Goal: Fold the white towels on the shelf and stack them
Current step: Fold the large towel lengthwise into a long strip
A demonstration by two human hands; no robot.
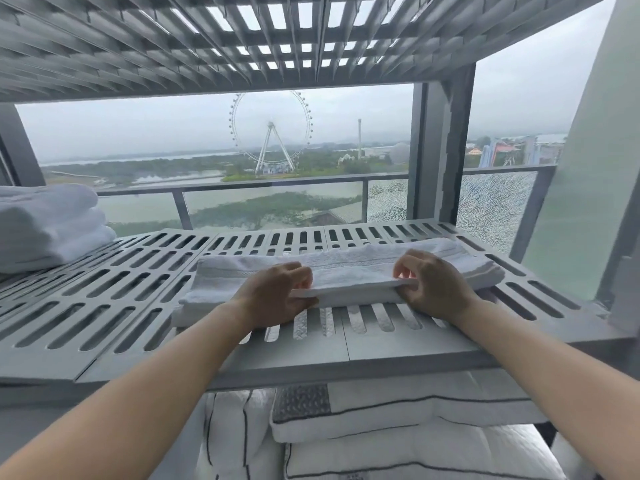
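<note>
Standing before you is the grey slotted shelf unit, its upper tier bare on the visible underside and its middle tier carrying all the linen you are working with. Below the middle tier, the lower level holds white pillows with dark piping, stacked one on another, a second batch standing upright to their left. On the middle tier, far left, sits the stack of folded white towels, three rolled edges visible, well apart from your hands. At the centre-right of the same tier lies the towel you are folding, a long white strip laid across the slots, its near edge doubled over toward you. Your left hand has its fingers curled and its thumb pressed against the left end of that doubled edge, pinching it. Your right hand pinches the right end of the same edge between thumb and bent fingers. Both forearms reach in over the shelf's front rim. Behind the shelf, a glass balcony rail and a distant Ferris wheel.
</note>
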